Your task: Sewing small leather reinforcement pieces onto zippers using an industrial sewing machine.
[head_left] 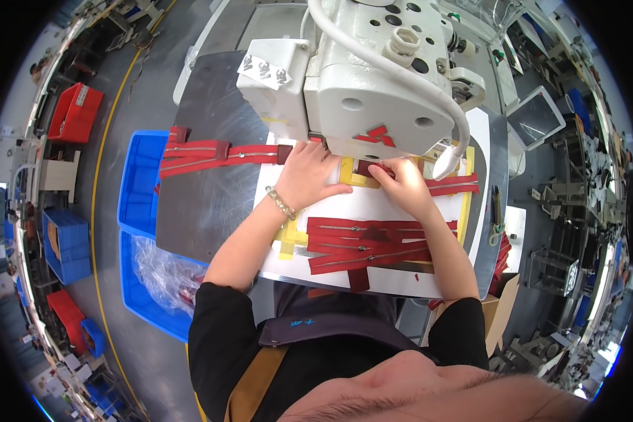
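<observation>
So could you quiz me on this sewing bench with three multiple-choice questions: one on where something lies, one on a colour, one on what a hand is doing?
1. Where are the blue bins?
A. At the person's left
B. On the machine
C. At the person's right

2. What colour are the zipper strips?
A. Green
B. Red
C. White

3. What is the left hand doing?
A. Hanging off the table
B. Lifting a bin
C. Pressing flat on the work, beside the yellow template

Answers: 1 A, the bins sit left of the metal table. 2 B, the strips are red with metal teeth. 3 C, its fingers lie spread under the sewing machine.
</observation>
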### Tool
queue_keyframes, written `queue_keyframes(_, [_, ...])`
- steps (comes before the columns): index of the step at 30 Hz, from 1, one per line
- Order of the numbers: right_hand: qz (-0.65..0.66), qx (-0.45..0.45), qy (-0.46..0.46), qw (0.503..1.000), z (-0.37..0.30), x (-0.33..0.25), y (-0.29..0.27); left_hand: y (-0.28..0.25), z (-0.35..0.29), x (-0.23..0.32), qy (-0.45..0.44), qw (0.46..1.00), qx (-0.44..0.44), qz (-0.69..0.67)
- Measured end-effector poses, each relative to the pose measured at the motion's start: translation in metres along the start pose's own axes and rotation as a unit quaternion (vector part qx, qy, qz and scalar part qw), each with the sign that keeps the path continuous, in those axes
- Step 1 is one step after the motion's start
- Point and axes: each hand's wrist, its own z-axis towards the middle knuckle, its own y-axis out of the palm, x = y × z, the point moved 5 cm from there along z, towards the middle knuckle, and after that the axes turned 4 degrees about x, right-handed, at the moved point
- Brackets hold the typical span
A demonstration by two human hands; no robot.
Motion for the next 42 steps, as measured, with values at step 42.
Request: queue_keyframes(42, [-0.274, 0.169, -0.397, 0.86, -0.088, -0.108, -0.026, -0.009, -0.002, 0.025, 0.05, 0.991, 0.123, -0.016])
